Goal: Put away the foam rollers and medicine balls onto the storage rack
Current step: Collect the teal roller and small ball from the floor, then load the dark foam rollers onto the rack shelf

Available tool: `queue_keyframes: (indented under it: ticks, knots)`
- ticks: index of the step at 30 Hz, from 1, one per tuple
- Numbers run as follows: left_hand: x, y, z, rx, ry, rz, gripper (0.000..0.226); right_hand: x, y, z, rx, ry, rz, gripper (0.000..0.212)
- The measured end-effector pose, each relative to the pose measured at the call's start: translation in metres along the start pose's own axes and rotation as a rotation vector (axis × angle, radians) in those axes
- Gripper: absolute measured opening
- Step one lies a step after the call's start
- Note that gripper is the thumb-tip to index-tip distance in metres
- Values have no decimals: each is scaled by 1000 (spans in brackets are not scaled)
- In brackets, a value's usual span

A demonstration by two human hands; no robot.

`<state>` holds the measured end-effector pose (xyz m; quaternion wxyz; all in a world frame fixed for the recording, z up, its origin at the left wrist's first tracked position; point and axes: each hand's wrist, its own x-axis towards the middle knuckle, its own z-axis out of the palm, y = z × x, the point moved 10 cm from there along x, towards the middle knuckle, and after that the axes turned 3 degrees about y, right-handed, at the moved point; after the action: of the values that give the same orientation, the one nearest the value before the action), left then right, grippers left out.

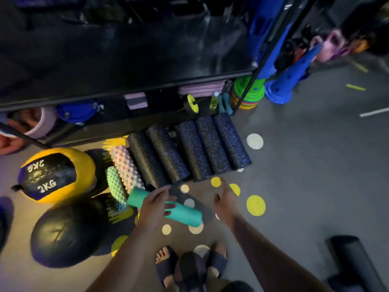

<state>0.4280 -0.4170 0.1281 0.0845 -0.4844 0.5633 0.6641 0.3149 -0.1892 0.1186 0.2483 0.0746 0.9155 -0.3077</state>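
The left hand [155,205] held the teal roller [185,216] round its middle, fingers and thumb wrapped over it. Its shadow on the floor [315,165] suggested it hung just clear, in front of the rack [126,89]. The right hand [226,203] hovered beside it, fingers loose and holding nothing. The roller looked light, firm foam with a slightly grippy skin, so one hand at mid-length should balance it.

Grey floor [315,165] had five black speckled foam rollers [189,150] lined up side by side, two spiky rollers [126,165] right beside them, a yellow 2KG medicine ball [56,173], a black medicine ball [67,230], and dot markers [255,205] scattered around.
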Motion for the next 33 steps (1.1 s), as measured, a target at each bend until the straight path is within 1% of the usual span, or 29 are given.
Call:
queue_keyframes:
  ticks: [3,6,10,13,15,17,22,25,29,31,33]
  knots:
    - [-26,40,31,36,-77,64,21,-17,-23,-60,88,66,-29,62]
    - [-51,64,68,98,-133,98,20,-30,-31,-115,135,114,-79,65]
    - [-77,86,127,217,-182,161,21,-41,-1,-179,174,136,-53,63]
    - [-102,102,189,318,-214,233,22,-38,49,-223,174,132,-3,61]
    - [-123,96,235,345,-225,238,21,-35,93,-249,181,123,24,59]
    - [-141,76,288,391,-239,232,19,-35,149,-272,218,120,75,58]
    - [-181,-7,452,630,-378,208,22,-56,328,-340,292,156,240,53]
    - [-234,-50,571,701,-518,217,20,-96,448,-390,319,243,399,51]
    - [-324,-117,711,865,-799,288,20,-163,583,-434,378,378,638,50]
    - [-359,-152,754,982,-923,337,22,-194,628,-439,424,426,733,52]
    - [-382,-181,780,1094,-986,386,26,-216,659,-435,456,440,792,55]
